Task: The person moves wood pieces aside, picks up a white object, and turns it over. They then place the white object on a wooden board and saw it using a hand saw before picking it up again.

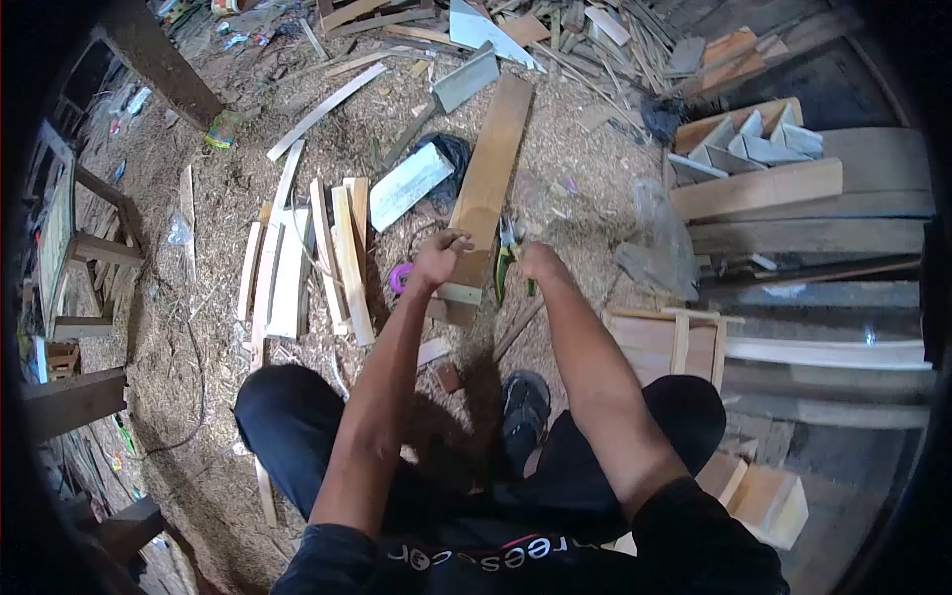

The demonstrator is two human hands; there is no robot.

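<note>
Sawdust and wood shavings cover the floor (198,327) of a cluttered woodworking space, with offcuts strewn in every direction. One long plank (491,169) lies on the shavings, running away from the person, its near end under the left hand (438,258). That hand's fingers (458,238) are curled down onto the plank's near end; whether they grip it or only press on it cannot be told. The right hand (540,262) is just beside the plank's right edge, closed around one small tool with a green and yellow handle (504,266); the tool's working end is too small to make out.

Left of the plank lies a loose row of about six pale wooden slats (307,263), side by side and partly overlapping. Between them and the plank sits one purple roll of tape (400,278). One pale flat board (409,185) lies tilted beside a black bag (454,151). At the right, one open wooden box (744,134) holds four or so grey wedge-shaped pieces, and stacked boards (793,238) lie below it. One small wooden frame (684,337) stands near the person's right knee. One sandalled foot (523,407) rests on the floor between the knees. A heap of scrap strips (615,40) fills the far edge.
</note>
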